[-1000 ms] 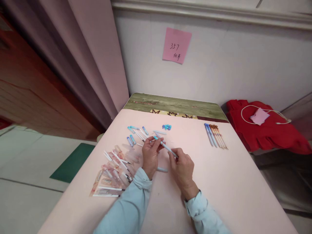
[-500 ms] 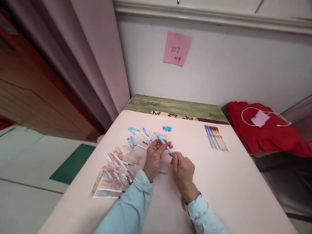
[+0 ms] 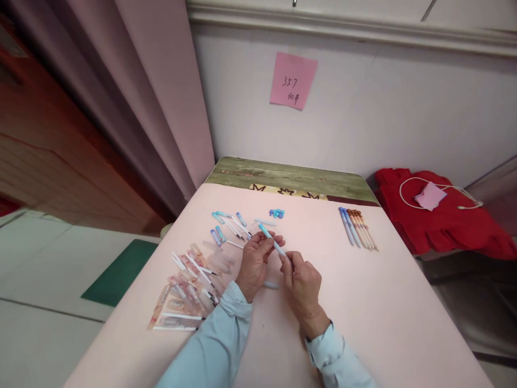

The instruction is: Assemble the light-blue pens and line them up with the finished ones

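Note:
A light blue pen (image 3: 266,234) slants between my two hands above the middle of the table. My left hand (image 3: 255,263) pinches its barrel, with the bright blue end pointing away from me. The fingers of my right hand (image 3: 302,280) are closed round the lower, nearer end, which they partly hide. Beyond my left hand a pale blue pen barrel (image 3: 265,222) lies on the table, and another pale blue part (image 3: 271,284) shows beside my left wrist. Small blue pieces (image 3: 277,213) form a little heap farther back.
White refills (image 3: 232,227) and blue barrel parts (image 3: 218,235) lie left of my hands. Nearer me spreads a pile of clear pinkish pen parts and refills (image 3: 189,291). Blue and brown pens (image 3: 357,229) stand in a row at the right. Red cloth (image 3: 428,226) lies beyond the table edge.
My right hand has shifted very slightly left, and its grip at the pen's lower end looks a little different. The pen and my left hand stay nearly in place.

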Action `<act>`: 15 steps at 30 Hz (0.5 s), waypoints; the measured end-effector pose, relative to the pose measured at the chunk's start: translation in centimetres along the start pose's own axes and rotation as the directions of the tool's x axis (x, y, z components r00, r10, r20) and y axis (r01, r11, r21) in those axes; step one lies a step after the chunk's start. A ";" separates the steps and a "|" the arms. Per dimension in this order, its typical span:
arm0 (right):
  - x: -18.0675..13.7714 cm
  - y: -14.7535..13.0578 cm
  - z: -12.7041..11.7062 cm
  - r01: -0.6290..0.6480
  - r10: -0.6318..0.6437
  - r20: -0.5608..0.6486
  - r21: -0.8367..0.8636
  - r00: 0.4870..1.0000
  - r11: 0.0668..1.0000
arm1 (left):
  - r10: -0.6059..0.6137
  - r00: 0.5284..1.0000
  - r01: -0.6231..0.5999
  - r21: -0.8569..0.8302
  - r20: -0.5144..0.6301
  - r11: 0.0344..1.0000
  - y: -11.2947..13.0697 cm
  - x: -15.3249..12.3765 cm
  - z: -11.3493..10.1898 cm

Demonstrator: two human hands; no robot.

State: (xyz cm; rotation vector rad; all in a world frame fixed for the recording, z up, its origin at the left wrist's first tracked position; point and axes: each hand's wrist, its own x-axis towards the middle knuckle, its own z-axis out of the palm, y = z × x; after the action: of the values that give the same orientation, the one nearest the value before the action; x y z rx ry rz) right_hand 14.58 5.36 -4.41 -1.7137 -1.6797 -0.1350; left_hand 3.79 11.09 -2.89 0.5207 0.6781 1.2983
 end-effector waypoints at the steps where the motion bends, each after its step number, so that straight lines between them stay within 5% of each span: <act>1: 0.0 0.0 0.0 0.002 -0.002 0.013 -0.011 1.000 1.000 | 0.003 1.000 -0.003 0.001 0.003 1.000 0.0 0.0 0.0; 15: 0.1 0.0 0.1 -0.013 0.011 -0.097 -0.016 0.995 1.000 | -0.014 0.999 0.016 0.078 -0.029 0.997 0.0 -0.4 0.7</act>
State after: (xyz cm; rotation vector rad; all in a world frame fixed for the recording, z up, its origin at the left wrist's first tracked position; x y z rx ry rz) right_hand 14.54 5.47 -4.42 -1.7017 -1.6013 -0.2229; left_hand 4.22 10.72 -2.37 0.5611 0.7572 1.2712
